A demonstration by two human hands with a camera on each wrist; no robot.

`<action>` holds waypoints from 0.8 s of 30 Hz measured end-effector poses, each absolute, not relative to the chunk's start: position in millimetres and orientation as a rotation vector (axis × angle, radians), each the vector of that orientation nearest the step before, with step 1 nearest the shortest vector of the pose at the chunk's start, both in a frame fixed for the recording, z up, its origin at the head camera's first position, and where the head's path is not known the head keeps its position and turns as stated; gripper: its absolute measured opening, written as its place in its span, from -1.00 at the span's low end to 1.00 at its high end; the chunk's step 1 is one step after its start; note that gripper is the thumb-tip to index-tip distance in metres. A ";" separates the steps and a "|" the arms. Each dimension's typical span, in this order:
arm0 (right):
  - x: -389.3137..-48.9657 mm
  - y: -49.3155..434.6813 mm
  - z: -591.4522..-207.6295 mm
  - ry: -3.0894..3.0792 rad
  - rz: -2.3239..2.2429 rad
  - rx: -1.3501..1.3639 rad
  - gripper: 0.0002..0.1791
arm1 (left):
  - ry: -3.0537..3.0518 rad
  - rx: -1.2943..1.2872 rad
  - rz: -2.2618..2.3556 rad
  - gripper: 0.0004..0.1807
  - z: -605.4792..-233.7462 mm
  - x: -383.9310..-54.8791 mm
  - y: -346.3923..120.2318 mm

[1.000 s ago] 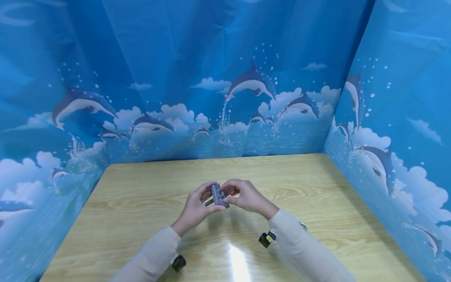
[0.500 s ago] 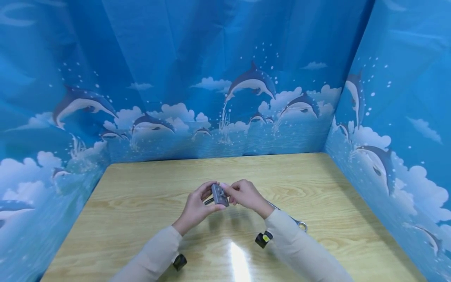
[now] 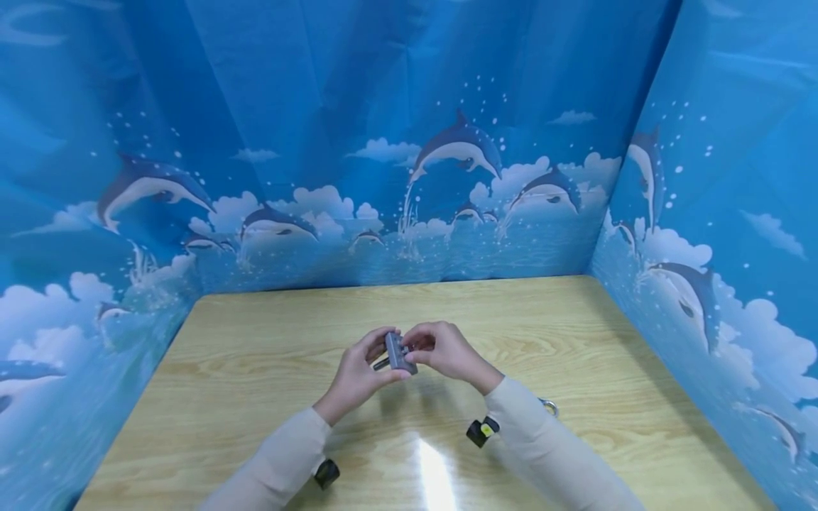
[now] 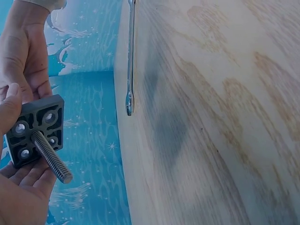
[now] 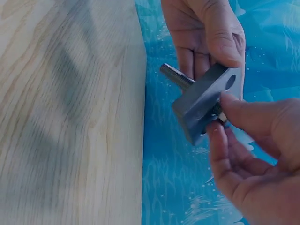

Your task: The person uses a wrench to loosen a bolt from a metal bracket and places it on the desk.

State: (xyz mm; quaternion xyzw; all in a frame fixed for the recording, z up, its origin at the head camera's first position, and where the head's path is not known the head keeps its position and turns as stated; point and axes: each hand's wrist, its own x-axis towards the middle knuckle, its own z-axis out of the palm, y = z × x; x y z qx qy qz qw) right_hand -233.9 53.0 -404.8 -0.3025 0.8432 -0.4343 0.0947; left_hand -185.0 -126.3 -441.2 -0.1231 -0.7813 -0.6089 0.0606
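Observation:
A square grey plate (image 3: 400, 353) with round holes near its corners is held up above the table by my left hand (image 3: 354, 376), which grips it by its edges. Out of the plate's middle sticks a threaded bolt (image 4: 51, 157), pointing back toward the left palm. On the opposite face my right hand (image 3: 452, 353) pinches a small metal piece (image 5: 222, 117) at the plate's centre between thumb and fingertips. The fingers partly hide that piece, and I cannot tell whether it is a nut or the bolt's head.
A ring-ended wrench (image 4: 131, 61) lies on the wooden table (image 3: 268, 333) under the right forearm, its ring end showing beside the sleeve in the head view. Blue dolphin-printed curtains (image 3: 358, 142) stand along the table's back and sides.
Half a second ago my right thumb and fingers had rolled round at the plate's centre, baring more of the wrench; now they are back in their earlier pinch. My left hand has held nearly still.

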 end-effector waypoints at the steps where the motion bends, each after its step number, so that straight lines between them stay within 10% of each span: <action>1: -233.7 53.3 -404.4 2.498 -1.298 -0.916 -0.78 | -2.358 -0.375 -1.843 -0.20 -440.5 -185.3 -126.3; 14: -233.7 55.5 -407.4 2.493 -1.354 -0.892 -0.78 | -2.341 -0.373 -1.836 -0.20 -437.0 -185.1 -127.2; 24: -235.1 53.6 -412.1 2.392 -1.344 -0.543 -0.42 | -2.376 -0.405 -1.724 -0.21 -439.1 -184.6 -127.4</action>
